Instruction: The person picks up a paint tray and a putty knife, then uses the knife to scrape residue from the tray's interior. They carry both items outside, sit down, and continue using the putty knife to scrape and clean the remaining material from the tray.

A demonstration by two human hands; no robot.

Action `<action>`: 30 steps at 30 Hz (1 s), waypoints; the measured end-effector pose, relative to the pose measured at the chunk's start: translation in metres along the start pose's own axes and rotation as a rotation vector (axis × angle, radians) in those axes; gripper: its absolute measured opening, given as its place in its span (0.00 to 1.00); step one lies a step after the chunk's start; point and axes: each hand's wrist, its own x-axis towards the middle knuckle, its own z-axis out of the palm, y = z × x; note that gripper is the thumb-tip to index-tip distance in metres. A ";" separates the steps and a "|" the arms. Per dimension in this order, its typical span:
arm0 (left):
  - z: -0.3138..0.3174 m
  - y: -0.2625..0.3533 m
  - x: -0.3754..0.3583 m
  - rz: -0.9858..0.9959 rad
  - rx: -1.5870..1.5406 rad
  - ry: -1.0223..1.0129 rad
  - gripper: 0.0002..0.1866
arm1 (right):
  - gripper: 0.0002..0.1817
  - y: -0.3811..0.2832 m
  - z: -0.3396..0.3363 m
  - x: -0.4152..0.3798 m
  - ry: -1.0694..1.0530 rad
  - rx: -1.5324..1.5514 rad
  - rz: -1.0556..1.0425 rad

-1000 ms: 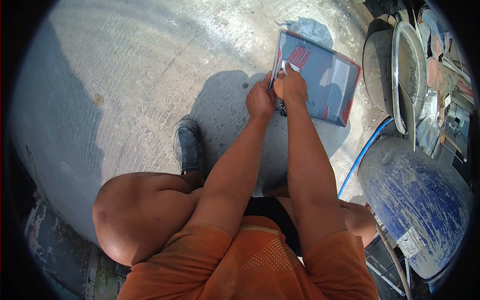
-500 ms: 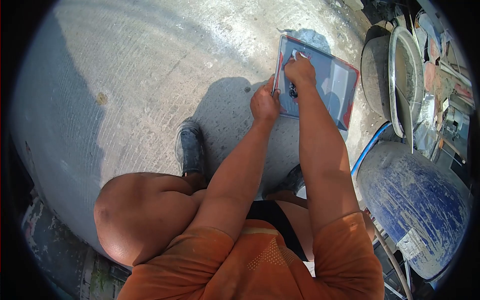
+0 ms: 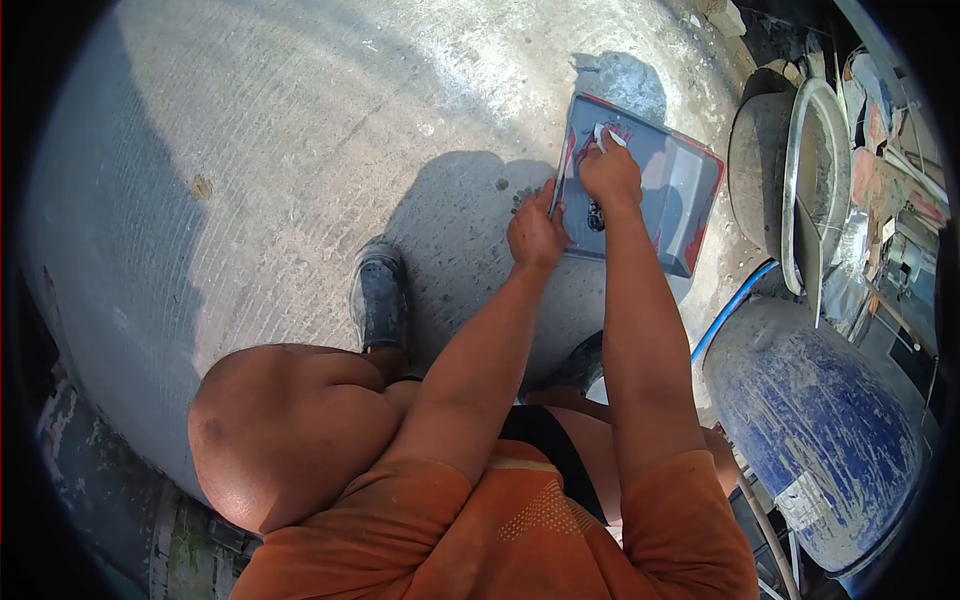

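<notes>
A grey paint tray (image 3: pixel 650 165) with red paint stains on its rim and inside rests tilted on the concrete. My left hand (image 3: pixel 537 232) is closed on its left edge, thumb and fingers on the rim. Over the tray, my right hand (image 3: pixel 611 178) is closed around a scraper; its black handle (image 3: pixel 596 216) shows below the fist and a pale blade (image 3: pixel 607 138) beyond the fingers. Red smears (image 3: pixel 622 130) lie by the blade, which seems to touch the tray bottom. My fingers hide the middle of the scraper.
To the right stand a blue plastic drum (image 3: pixel 815 430) crusted with dried cement and a large round basin (image 3: pixel 818 170) on its side. A blue hose (image 3: pixel 733 308) runs between them. Scrap (image 3: pixel 905 190) is piled at the far right. My shoe (image 3: pixel 379 295) stands on the concrete floor (image 3: pixel 290 180).
Both hands and the tray now appear a little lower in view. The right hand with the scraper has come slightly towards me and right, and more red smears show around the blade.
</notes>
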 end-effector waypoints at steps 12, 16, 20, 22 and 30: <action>-0.006 0.003 -0.002 -0.031 -0.003 -0.039 0.26 | 0.30 0.002 -0.005 0.015 0.044 0.030 -0.005; -0.004 -0.006 -0.005 -0.013 0.013 -0.060 0.25 | 0.30 0.008 0.002 -0.037 -0.030 -0.049 -0.040; 0.000 -0.007 -0.004 -0.001 0.030 -0.023 0.26 | 0.29 0.002 0.001 -0.048 -0.094 -0.087 -0.055; 0.000 -0.010 -0.003 0.008 0.028 -0.006 0.26 | 0.28 0.002 0.004 -0.045 -0.090 -0.091 -0.064; -0.003 -0.016 -0.001 0.102 0.044 0.020 0.27 | 0.28 -0.004 0.001 -0.034 -0.085 -0.085 -0.049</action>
